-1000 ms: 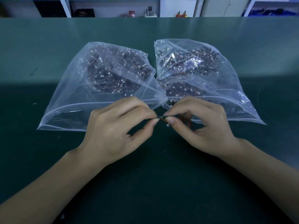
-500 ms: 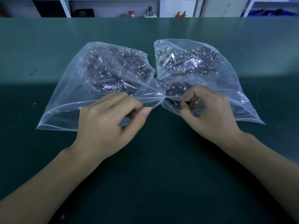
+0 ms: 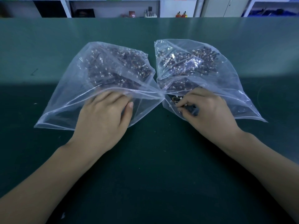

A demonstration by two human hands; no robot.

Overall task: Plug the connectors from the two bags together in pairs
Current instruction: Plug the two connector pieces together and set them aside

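Left hand: our left hand (image 3: pixel 103 117) reaches into the mouth of the left bag (image 3: pixel 68 88), fingers loosely straight under the plastic, holding nothing we can make out.
Right hand: our right hand (image 3: pixel 208 113) is inside the right bag (image 3: pixel 229 81), fingertips (image 3: pixel 180 109) pinching at small connectors (image 3: pixel 177 100).
Key relation: each heap of connectors lies straight ahead of its own hand, deeper in the bag; the right hand is nearer its pick.

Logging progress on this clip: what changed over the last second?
The hands parted from their joined pinch. The left hand reached into the left bag; the right hand went into the right bag, fingers curled among connectors. Both bags stayed put.
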